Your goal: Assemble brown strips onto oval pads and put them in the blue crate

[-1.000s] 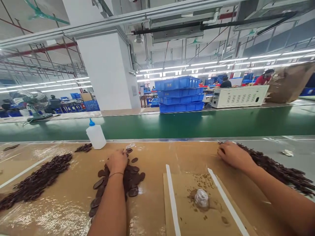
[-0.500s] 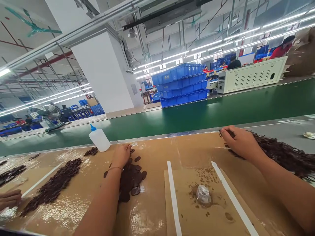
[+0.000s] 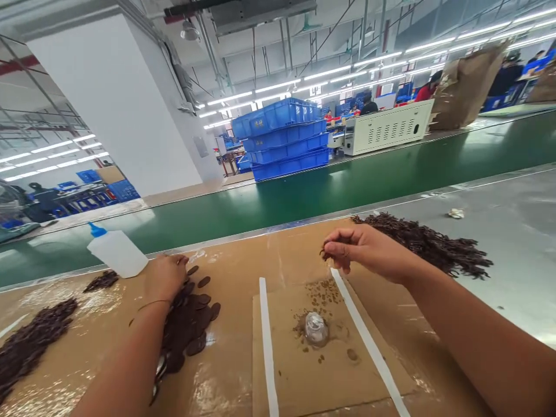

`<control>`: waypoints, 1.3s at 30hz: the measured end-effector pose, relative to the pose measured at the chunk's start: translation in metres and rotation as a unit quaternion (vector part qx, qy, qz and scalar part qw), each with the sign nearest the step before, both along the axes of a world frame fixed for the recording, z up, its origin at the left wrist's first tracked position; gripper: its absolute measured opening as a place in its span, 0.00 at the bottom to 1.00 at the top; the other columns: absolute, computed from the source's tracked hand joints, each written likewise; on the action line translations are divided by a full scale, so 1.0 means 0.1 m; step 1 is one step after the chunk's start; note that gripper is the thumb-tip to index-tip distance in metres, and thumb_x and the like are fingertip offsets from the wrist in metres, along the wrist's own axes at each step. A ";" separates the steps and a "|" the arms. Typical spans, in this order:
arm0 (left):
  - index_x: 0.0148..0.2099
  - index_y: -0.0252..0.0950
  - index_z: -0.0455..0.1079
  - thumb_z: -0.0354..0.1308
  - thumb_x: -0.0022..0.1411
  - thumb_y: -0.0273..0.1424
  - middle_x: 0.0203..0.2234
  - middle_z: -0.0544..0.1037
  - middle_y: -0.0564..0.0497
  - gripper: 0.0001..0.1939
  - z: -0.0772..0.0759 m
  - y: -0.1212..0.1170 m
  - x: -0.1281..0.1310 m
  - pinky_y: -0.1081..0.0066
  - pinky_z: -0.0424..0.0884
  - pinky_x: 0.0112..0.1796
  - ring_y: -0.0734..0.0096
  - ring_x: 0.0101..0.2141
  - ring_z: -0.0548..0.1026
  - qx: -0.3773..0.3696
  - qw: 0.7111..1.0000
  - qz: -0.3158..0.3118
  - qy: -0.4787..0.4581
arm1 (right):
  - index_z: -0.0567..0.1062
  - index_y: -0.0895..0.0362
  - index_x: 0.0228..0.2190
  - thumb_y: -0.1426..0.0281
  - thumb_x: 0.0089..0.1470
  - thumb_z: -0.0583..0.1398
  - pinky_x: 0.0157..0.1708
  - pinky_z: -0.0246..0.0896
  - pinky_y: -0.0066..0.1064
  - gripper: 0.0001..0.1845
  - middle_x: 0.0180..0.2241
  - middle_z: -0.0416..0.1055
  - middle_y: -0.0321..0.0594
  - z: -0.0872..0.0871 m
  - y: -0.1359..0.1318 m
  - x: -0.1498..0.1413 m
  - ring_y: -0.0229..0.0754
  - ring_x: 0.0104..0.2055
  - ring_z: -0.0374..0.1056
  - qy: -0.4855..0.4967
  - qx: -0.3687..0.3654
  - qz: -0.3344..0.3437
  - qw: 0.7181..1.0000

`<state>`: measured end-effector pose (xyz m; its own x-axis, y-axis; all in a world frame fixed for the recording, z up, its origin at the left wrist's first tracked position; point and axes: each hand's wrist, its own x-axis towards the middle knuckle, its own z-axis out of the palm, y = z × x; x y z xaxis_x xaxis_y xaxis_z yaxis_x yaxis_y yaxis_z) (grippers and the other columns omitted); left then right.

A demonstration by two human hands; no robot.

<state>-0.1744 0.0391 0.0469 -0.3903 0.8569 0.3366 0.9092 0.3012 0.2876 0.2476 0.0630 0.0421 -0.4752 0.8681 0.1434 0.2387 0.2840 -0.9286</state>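
My right hand (image 3: pixel 362 249) is raised over the cardboard, its thumb and fingers pinched on a small dark brown curled piece (image 3: pixel 324 251). Behind that wrist spreads a pile of similar dark twisted pieces (image 3: pixel 428 240). At the upper edge of a heap of flat dark brown discs (image 3: pixel 191 318) is my left hand (image 3: pixel 167 275), fingertips pressed together; whatever they hold is hidden. Between my arms, a clear glassy lump (image 3: pixel 315 329) sits on a cardboard sheet (image 3: pixel 295 376) with brown spots around it. A white squeeze bottle (image 3: pixel 119 252) with a blue cap leans just beyond my left hand.
White tape strips (image 3: pixel 268 347) run along the cardboard sheet. Another dark pile (image 3: pixel 39 336) lies at left, with a small clump (image 3: pixel 101 281) by the bottle. Beyond the bench runs a green conveyor belt (image 3: pixel 208 217), with stacked blue crates (image 3: pixel 282 136) and a cream metal box (image 3: pixel 388 128) behind.
My right hand has moved left, away from the twisted pile, carrying the small piece towards the cardboard sheet. My left hand stays by the discs. The view has turned right.
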 end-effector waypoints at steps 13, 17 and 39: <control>0.46 0.34 0.73 0.59 0.58 0.41 0.32 0.80 0.47 0.19 -0.52 -0.02 1.39 0.66 0.72 0.40 0.62 0.36 0.79 0.121 0.905 -0.212 -0.348 | 0.80 0.58 0.31 0.66 0.57 0.61 0.30 0.63 0.27 0.10 0.32 0.78 0.40 -0.01 -0.43 -0.41 0.38 0.32 0.72 -0.171 0.088 0.130 0.973; 0.50 0.34 0.68 0.60 0.58 0.39 0.32 0.78 0.49 0.20 -0.57 -0.04 1.34 0.66 0.73 0.38 0.65 0.33 0.80 0.119 0.881 -0.231 -0.395 | 0.81 0.58 0.31 0.66 0.55 0.62 0.28 0.62 0.26 0.09 0.31 0.78 0.39 -0.01 -0.44 -0.40 0.38 0.30 0.72 -0.177 0.085 0.126 0.972; 0.42 0.34 0.73 0.61 0.54 0.33 0.30 0.77 0.51 0.14 -0.44 -0.10 1.33 0.72 0.71 0.31 0.74 0.25 0.73 0.193 0.868 -0.178 -0.421 | 0.82 0.58 0.33 0.67 0.57 0.63 0.33 0.64 0.26 0.08 0.31 0.78 0.39 0.07 -0.45 -0.34 0.36 0.33 0.73 -0.185 0.151 0.188 0.953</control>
